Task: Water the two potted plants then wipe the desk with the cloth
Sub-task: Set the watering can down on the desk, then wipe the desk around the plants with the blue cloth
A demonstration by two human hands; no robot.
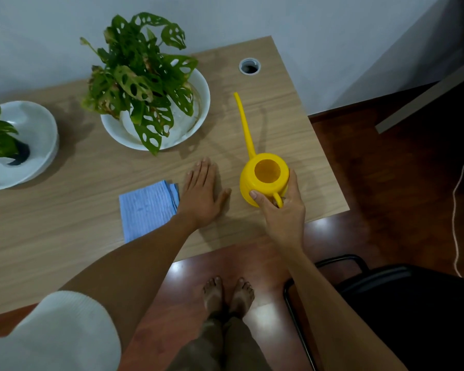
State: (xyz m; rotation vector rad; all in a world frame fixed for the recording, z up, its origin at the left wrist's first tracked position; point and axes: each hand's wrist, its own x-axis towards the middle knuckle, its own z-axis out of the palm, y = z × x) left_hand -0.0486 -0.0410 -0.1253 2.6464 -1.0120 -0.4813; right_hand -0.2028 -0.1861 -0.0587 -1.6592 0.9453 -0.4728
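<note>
Right hand (279,207) closed on the handle of the yellow watering can (264,178), which stands upright on the worktop (65,210), spout pointing away. Left hand (201,194) open, flat on the worktop, just left of the can. Blue cloth (146,208) folded, touching the left hand's outer edge. Holey-leaf plant (145,87) beyond the left hand; second plant (0,135) far left. Can't tell if either is watered. Wiping looks not started.

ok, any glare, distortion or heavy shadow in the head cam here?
Head view: wide-angle bending curves the desk edges; glare patches on the glossy floor; soft shadows beside the monstera pot and watering can; focus slightly soft throughout.
</note>
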